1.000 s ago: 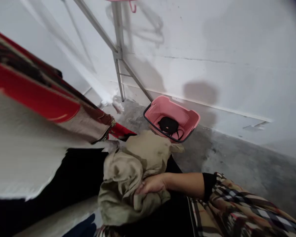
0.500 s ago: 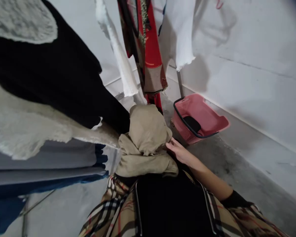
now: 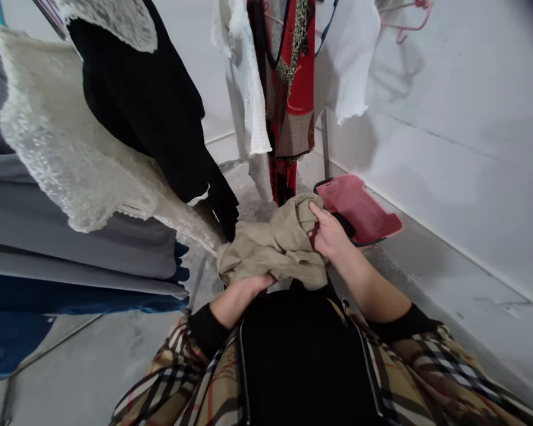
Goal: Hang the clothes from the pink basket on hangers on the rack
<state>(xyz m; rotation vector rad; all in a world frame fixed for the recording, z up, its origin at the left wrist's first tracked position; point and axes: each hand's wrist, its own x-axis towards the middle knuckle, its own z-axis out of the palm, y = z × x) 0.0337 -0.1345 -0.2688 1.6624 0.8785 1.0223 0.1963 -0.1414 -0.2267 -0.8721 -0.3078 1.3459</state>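
A crumpled khaki cloth garment (image 3: 266,245) is held in front of my body; its exact kind does not show in these folds. My right hand (image 3: 328,234) grips its right side, thumb on top and the other fingers curled behind the fabric. From below, my left hand (image 3: 255,285) supports the left part of the cloth, its fingers mostly hidden under it. Just beyond my right hand stands a pink plastic basket (image 3: 368,207) on the floor, with a dark handle and something black inside.
At the left hang a black garment (image 3: 151,112), a cream lace piece (image 3: 71,136) and grey cloth (image 3: 71,219) above blue cloth (image 3: 93,296). Ahead hang a red patterned garment (image 3: 299,89) and white ones (image 3: 353,59). A pink hanger (image 3: 413,23) is near the right wall.
The khaki cloth has gone from a rounded bundle to a looser, spread shape. My left hand has come into sight under it, and my right hand has moved up and taken a firmer grip.
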